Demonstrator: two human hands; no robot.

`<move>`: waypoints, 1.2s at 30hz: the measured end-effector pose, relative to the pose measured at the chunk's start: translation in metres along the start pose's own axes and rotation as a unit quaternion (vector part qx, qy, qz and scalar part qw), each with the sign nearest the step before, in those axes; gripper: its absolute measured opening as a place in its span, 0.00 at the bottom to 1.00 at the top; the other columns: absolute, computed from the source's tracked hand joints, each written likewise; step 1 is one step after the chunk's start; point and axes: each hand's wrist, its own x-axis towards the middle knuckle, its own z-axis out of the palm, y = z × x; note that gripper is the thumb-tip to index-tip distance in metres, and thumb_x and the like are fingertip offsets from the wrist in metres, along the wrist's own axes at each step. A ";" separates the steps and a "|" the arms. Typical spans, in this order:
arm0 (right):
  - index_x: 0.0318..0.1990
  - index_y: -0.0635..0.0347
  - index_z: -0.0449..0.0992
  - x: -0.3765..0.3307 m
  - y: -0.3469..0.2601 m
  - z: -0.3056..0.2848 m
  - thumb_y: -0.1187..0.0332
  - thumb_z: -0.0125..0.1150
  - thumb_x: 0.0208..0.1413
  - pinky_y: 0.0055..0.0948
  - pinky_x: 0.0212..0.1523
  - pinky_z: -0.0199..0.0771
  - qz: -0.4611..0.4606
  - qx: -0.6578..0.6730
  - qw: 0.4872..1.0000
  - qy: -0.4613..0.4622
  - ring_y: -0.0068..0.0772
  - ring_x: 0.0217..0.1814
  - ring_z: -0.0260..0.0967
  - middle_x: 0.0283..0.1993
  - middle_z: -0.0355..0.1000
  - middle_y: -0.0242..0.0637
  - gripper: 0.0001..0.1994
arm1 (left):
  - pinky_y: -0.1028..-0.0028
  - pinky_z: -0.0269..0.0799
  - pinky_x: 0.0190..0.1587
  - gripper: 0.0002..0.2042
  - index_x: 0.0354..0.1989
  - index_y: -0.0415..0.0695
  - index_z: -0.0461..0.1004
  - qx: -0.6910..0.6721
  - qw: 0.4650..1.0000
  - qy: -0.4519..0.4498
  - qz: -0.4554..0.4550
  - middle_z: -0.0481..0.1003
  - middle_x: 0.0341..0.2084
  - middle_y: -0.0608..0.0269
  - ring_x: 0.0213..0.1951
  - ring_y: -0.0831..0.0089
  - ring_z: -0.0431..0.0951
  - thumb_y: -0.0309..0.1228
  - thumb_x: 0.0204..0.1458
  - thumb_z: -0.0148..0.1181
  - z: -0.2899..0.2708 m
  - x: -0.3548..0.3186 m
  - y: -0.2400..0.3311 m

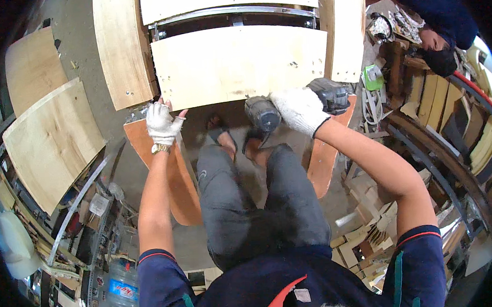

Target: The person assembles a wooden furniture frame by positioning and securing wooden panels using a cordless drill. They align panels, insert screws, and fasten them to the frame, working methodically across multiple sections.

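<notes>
A pale plywood panel (240,64) lies across a metal-railed frame in front of me, with screw marks near its side edges. My left hand (162,125), in a white glove with bare fingertips, grips the panel's near left corner, thumb and finger at its edge. Some fingers are hidden in the gap there. In its white glove, my right hand (298,110) is closed around a dark cordless drill (263,114) at the panel's near right edge. The drill's battery end (330,96) sticks out beyond the hand; its bit cannot be made out.
Side boards (120,48) flank the panel, and orange-brown boards (165,172) slope beside my legs. Curved plywood sheets (54,142) lean at left. Wood scraps (373,207) cover the right floor. Another person (440,18) is at the far right. A water bottle (123,286) stands lower left.
</notes>
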 end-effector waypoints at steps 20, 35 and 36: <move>0.34 0.60 0.78 0.003 -0.011 -0.004 0.71 0.59 0.55 0.44 0.35 0.84 0.047 0.018 0.999 -0.004 0.47 0.36 0.84 0.31 0.81 0.48 0.04 | 0.51 0.71 0.54 0.16 0.47 0.43 0.76 0.045 0.985 -0.027 -0.166 0.75 0.54 0.46 0.52 0.49 0.75 0.35 0.52 0.69 -0.019 0.023 0.056; 0.50 0.56 0.78 -0.098 0.010 0.042 0.50 0.68 0.50 0.50 0.38 0.79 0.189 0.343 0.919 -0.048 0.54 0.38 0.80 0.34 0.80 0.50 0.25 | 0.65 0.73 0.34 0.11 0.34 0.47 0.79 -0.175 0.940 -0.233 -0.176 0.77 0.25 0.62 0.29 0.65 0.77 0.39 0.52 0.71 0.099 0.191 0.288; 0.50 0.55 0.78 -0.110 0.019 0.051 0.50 0.69 0.49 0.50 0.38 0.79 0.209 0.362 0.908 -0.014 0.54 0.38 0.80 0.33 0.80 0.50 0.25 | 0.65 0.72 0.35 0.10 0.35 0.47 0.79 -0.177 0.938 -0.226 -0.195 0.77 0.27 0.61 0.31 0.64 0.77 0.37 0.52 0.70 0.104 0.188 0.291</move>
